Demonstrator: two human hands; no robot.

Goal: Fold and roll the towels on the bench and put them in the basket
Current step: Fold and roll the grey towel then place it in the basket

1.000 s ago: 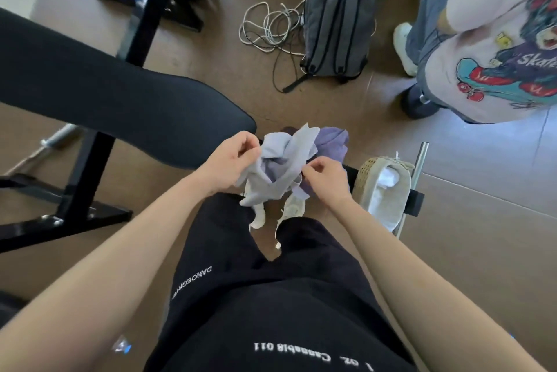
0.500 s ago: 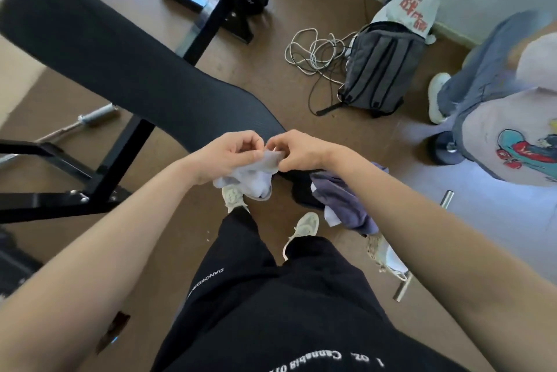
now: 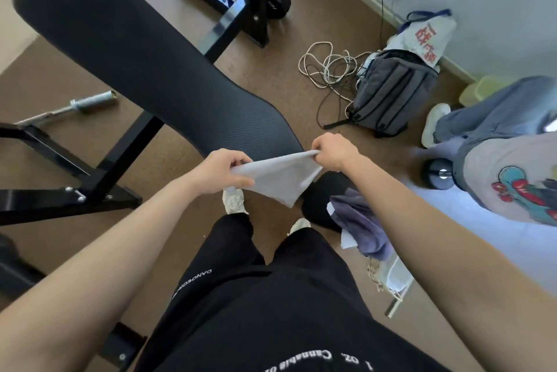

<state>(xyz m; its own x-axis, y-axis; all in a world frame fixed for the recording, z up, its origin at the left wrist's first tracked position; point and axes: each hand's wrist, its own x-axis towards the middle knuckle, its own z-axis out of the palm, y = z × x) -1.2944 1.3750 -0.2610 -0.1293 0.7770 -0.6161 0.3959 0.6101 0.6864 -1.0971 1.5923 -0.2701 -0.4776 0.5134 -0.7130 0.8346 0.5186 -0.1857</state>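
Both hands pinch shut on the towel [image 3: 278, 177]: left hand [image 3: 221, 172], right hand [image 3: 331, 151], top edge stretched left-right between them, body hanging below

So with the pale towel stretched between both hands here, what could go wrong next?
1. The light grey towel hangs in mid-air, pinched only at its top corners by the left hand and right hand; a slipped corner could drop it to the floor.
2. The purple towel lies bunched at the bench end, near the right forearm; a backward sweep might knock it off.
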